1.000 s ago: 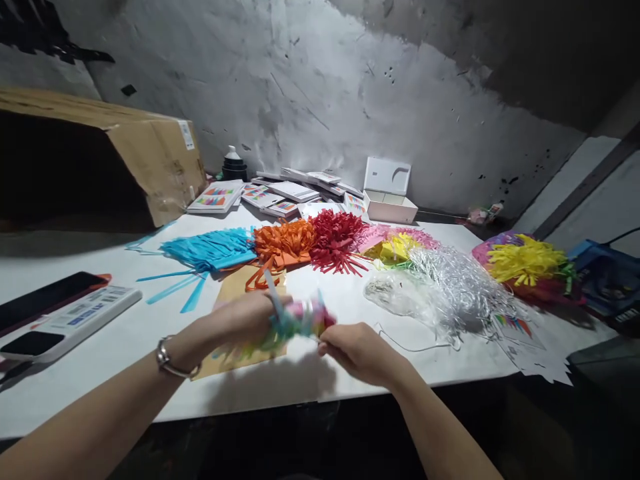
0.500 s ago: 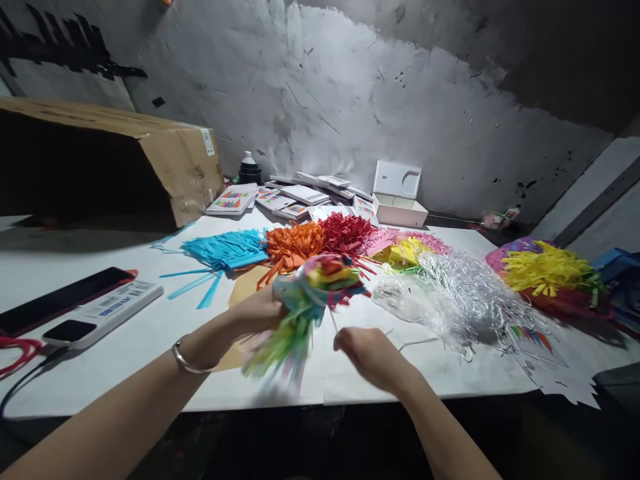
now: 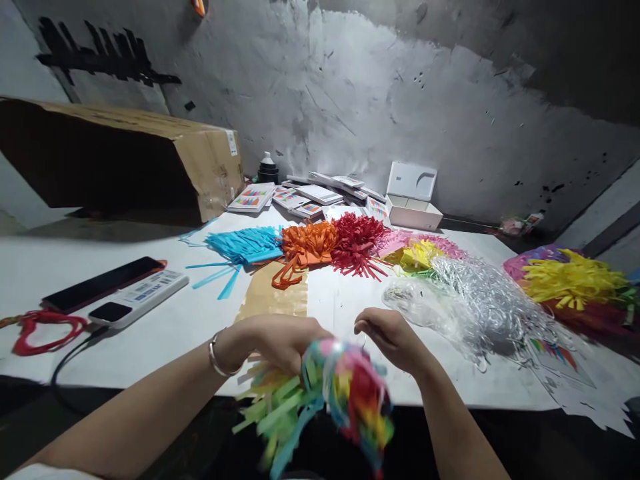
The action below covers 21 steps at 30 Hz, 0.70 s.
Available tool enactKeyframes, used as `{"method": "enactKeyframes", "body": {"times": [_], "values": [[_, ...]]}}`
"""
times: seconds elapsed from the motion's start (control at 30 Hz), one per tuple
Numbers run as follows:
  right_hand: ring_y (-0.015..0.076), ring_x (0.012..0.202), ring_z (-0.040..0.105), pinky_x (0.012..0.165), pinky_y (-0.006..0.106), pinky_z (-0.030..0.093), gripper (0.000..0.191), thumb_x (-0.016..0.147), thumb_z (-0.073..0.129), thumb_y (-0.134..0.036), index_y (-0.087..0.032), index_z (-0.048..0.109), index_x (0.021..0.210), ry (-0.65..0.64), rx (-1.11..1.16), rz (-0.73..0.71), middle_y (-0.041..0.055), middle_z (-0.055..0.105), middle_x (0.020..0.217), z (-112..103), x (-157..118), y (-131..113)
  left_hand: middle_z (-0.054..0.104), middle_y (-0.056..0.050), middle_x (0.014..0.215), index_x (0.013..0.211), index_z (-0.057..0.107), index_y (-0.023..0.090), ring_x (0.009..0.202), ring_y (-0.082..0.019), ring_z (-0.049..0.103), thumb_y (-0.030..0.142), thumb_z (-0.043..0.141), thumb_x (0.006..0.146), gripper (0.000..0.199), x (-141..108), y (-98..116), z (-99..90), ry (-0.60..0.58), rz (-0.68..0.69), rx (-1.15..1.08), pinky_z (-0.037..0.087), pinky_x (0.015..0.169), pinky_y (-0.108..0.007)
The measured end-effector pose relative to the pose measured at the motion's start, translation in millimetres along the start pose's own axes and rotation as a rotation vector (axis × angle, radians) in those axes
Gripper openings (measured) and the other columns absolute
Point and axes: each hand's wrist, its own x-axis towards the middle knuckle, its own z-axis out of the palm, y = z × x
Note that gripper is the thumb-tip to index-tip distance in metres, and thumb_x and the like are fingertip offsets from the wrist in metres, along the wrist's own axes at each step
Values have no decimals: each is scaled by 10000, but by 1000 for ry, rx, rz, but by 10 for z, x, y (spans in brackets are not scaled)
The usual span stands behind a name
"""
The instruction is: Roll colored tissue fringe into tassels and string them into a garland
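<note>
My left hand (image 3: pixel 285 340) is closed round a bundle of multicoloured paper tassels (image 3: pixel 350 393), held over the table's front edge. Its green and yellow strips fan out to the left, while the red, pink and blue end is smeared by motion. A pale string wraps the bundle's middle. To its right, my right hand (image 3: pixel 390 337) is closed in a pinch, with a thin strand of string (image 3: pixel 364 341) showing just below the fingers.
Blue (image 3: pixel 245 245), orange (image 3: pixel 309 241) and red tassels (image 3: pixel 357 240) lie in a row across the table. Silver strings (image 3: pixel 485 307) are heaped at right, near yellow tassels (image 3: pixel 573 277). Flat boxes (image 3: pixel 320 193), a large carton (image 3: pixel 215 163) and a power bank (image 3: pixel 145 297) also lie about.
The tassel bundle has come down and toward me, its coloured end swinging lower right. My left hand followed; my right hand stays closed beside it. The view has shifted slightly left.
</note>
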Motion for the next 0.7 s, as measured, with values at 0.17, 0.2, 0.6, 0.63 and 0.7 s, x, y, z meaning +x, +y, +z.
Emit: {"method": "enactKeyframes", "body": {"times": [0.17, 0.2, 0.6, 0.63, 0.7], "values": [[171, 741, 635, 662, 257, 453, 284, 1040, 363, -263, -201, 620, 935, 117, -89, 7, 58, 669, 832, 188, -94, -37, 706, -52, 729, 790, 715, 136, 666, -221, 621, 140, 611, 517, 292, 43, -139, 54, 284, -57, -421, 498, 586, -276], [170, 718, 619, 642, 257, 434, 273, 1039, 371, -250, -202, 615, 928, 154, -154, -5, 58, 651, 813, 229, -129, -86, 689, -46, 704, 789, 702, 130, 643, -209, 609, 141, 598, 508, 300, 69, -173, 107, 297, -81, -430, 480, 560, -266], [119, 584, 508, 558, 226, 344, 235, 953, 575, -297, -190, 630, 751, -95, -10, 163, -8, 603, 655, -15, -80, -133, 587, 21, 591, 770, 654, 207, 520, -152, 482, 217, 675, 659, 114, -65, -140, 542, -20, -29, 416, 348, 503, -235], [116, 580, 506, 553, 222, 354, 245, 945, 589, -325, -187, 639, 749, -129, 127, 169, -12, 600, 643, -16, -91, -90, 587, 31, 587, 770, 668, 194, 525, -145, 480, 239, 729, 608, 180, -97, -159, 521, -111, 17, 249, 367, 502, -228], [122, 596, 516, 557, 224, 378, 287, 956, 570, -374, -181, 647, 757, -88, 328, 161, -3, 603, 659, 43, -144, -35, 626, 23, 618, 773, 699, 158, 570, -156, 523, 322, 804, 543, 302, -146, -213, 492, -72, 51, -186, 434, 535, -232]]}}
